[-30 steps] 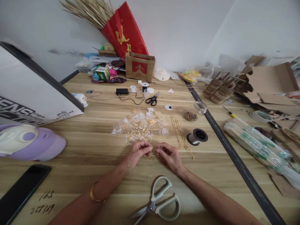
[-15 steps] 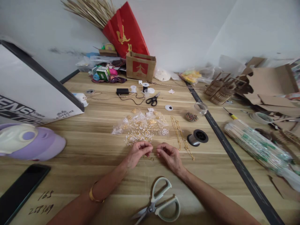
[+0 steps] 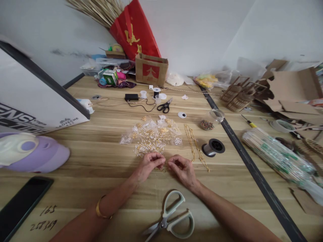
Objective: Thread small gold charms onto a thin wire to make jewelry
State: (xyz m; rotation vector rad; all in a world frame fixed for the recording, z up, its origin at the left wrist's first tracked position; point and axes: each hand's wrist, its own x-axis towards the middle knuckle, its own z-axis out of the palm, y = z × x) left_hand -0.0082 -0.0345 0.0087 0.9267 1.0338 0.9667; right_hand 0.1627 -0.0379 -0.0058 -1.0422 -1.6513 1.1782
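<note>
My left hand (image 3: 150,164) and my right hand (image 3: 182,168) face each other low over the table, fingertips close together. Both are closed in a pinch; whatever lies between the fingertips is too small to make out. A thin clear thread seems to hang below them. Under the fingers lies a short gold-coloured beaded strand (image 3: 161,170), partly hidden. Just beyond my hands is a pile of clear and gold beads (image 3: 150,144) with small plastic bags (image 3: 165,127). To the right lie gold chains (image 3: 192,144) and a spool of clear line (image 3: 213,148).
White-handled scissors (image 3: 174,218) lie open near the front edge. Black scissors (image 3: 164,106) and a small dish of coloured beads (image 3: 207,125) are farther back. A phone (image 3: 25,201) and a purple-white device (image 3: 35,153) sit left; packaged sticks (image 3: 275,158) lie right.
My hands have barely moved; the right fingertips have come slightly nearer the left. The view has shifted very slightly.
</note>
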